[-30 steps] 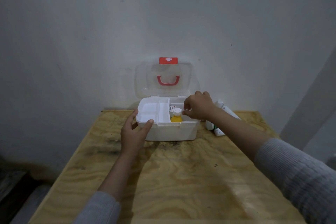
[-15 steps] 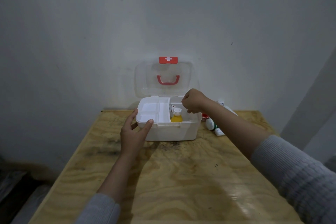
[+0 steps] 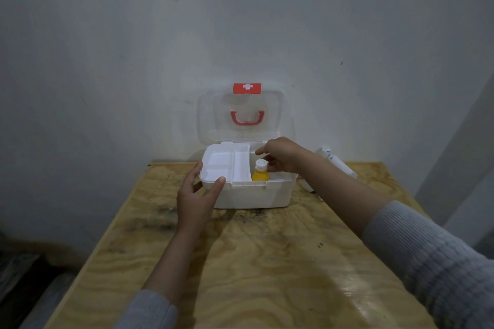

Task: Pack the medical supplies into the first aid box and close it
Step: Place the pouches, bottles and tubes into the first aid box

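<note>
The white first aid box (image 3: 256, 195) stands open at the far end of the table, its clear lid (image 3: 213, 115) with a red handle upright against the wall. A white divided tray (image 3: 224, 165) fills its left half. A yellow bottle with a white cap (image 3: 259, 175) stands upright in the right compartment. My left hand (image 3: 196, 200) grips the box's front left corner, thumb on the rim. My right hand (image 3: 283, 157) hovers over the right compartment, fingers apart just beside the bottle's cap, with nothing seen in them.
White bottles or tubes (image 3: 339, 164) lie on the table right of the box, partly hidden by my right forearm. The plywood table (image 3: 267, 262) ends at the wall behind the box. A dark floor drops away on the left.
My right hand, a closed fist above the box half a second ago, has lowered and spread its fingers by the bottle's cap. The left hand has stayed on the box corner.
</note>
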Motion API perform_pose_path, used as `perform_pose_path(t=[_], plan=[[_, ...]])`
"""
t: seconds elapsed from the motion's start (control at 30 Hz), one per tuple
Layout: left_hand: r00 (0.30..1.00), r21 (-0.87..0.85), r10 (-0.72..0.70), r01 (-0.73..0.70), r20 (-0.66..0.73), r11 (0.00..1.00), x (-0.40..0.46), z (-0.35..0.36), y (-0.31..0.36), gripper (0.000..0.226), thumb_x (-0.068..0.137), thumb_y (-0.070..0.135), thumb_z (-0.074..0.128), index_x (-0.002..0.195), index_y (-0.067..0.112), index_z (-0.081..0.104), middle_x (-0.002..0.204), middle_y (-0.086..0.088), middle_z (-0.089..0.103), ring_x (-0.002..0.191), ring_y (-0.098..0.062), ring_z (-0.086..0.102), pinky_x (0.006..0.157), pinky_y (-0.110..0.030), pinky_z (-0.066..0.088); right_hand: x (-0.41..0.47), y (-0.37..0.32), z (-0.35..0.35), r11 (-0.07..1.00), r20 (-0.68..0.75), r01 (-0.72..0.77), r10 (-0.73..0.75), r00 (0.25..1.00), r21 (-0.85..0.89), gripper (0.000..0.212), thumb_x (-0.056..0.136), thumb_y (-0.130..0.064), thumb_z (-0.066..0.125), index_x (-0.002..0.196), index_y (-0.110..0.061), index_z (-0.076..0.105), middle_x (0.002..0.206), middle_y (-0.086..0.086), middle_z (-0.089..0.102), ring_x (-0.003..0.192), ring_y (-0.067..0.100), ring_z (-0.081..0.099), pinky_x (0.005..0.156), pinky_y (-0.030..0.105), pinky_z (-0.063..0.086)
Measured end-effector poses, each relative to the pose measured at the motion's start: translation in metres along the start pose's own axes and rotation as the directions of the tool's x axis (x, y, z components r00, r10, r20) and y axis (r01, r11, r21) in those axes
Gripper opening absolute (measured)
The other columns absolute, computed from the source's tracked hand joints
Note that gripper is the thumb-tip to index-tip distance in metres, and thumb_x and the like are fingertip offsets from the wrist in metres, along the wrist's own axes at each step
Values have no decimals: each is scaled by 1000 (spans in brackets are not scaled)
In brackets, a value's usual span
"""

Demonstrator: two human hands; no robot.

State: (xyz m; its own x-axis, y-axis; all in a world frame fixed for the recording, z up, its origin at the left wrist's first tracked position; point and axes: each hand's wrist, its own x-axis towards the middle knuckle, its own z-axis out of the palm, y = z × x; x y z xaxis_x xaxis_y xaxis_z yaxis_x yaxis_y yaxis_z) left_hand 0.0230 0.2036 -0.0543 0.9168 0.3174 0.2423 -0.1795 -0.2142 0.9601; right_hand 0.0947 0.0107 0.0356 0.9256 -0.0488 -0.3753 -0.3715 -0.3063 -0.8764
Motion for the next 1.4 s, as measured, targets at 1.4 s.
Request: perform_pose_path(t=[1.4], plan=[[999, -70, 22, -25, -45, 997, -4, 5, 0, 53, 81, 23, 72, 131, 24, 55, 127, 5, 58, 110, -18, 58, 76, -29, 53, -54, 104, -153, 803, -369, 399, -568, 735, -443, 15, 80, -10, 67, 93, -13, 72, 88, -2, 68, 73, 14, 63, 59, 13, 44]])
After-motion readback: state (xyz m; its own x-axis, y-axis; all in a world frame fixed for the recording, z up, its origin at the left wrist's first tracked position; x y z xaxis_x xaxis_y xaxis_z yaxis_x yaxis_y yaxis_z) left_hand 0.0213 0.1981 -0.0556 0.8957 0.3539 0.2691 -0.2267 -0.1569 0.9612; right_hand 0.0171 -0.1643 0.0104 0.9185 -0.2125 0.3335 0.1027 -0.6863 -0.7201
